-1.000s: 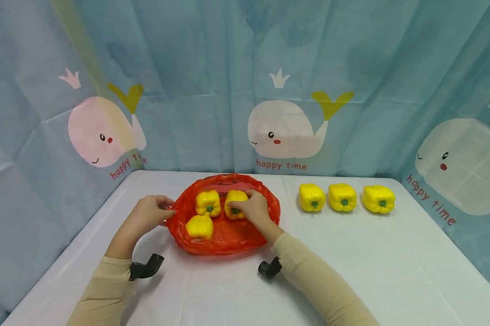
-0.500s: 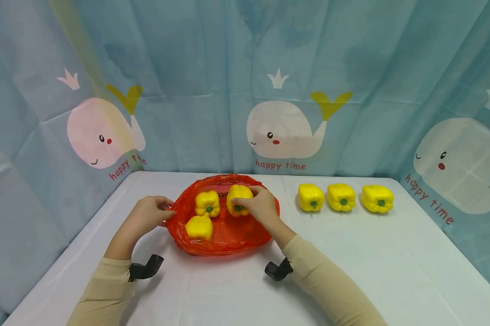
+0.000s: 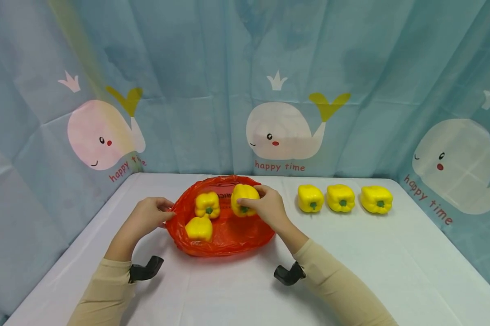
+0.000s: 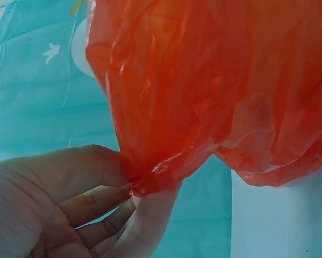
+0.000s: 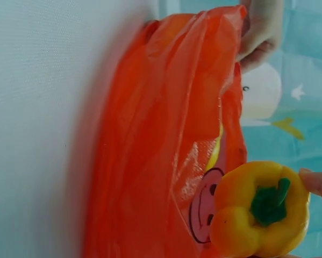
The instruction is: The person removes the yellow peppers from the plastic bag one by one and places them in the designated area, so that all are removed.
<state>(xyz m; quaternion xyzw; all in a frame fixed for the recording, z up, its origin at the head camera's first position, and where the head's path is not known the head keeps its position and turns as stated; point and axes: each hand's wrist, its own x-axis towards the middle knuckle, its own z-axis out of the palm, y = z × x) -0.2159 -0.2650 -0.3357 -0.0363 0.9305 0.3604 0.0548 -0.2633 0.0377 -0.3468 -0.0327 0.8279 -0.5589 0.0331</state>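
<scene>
My left hand pinches the left rim of a red plastic bag; in the left wrist view the gathered film sits between thumb and fingers. Two yellow bell peppers lie inside the bag, one farther back and one nearer the front. With my right hand I grip another yellow bell pepper at the bag's right side. The right wrist view shows that pepper with its green stem facing the camera, level with the bag's mouth and overlapping its rim.
Three more yellow bell peppers stand in a row on the white table at the back right: one to the left, one in the middle, one to the right. A blue curtain with whale prints hangs behind the table.
My right hand has raised the gripped pepper from among the others in the bag and shifted it a little right. The left hand has stayed on the rim.
</scene>
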